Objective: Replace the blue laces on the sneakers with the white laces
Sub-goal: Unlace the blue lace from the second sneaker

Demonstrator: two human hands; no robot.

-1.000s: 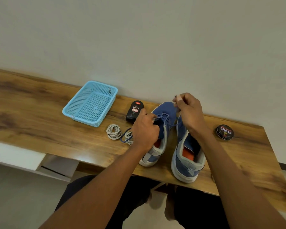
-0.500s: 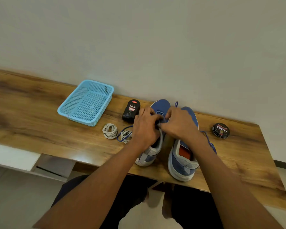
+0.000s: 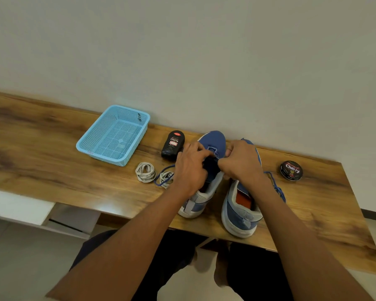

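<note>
Items on the wooden table [image 3: 41, 161]: 2 blue sneakers [image 3: 213, 140] [image 3: 239, 216] near centre; 2 coiled white laces [image 3: 145, 172] [image 3: 166, 178] left of them; 2 loose blue laces [image 3: 277, 187] [image 3: 161, 172]; 1 blue basket [image 3: 113, 135] far left; 1 black polish bottle [image 3: 173, 144]; 1 round polish tin [image 3: 291, 170] right; 2 hands [image 3: 191, 168] [image 3: 242, 161].

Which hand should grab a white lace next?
Probably the left hand. The two white lace bundles lie on the table just to its left, while the right hand is over by the other sneaker.
</note>
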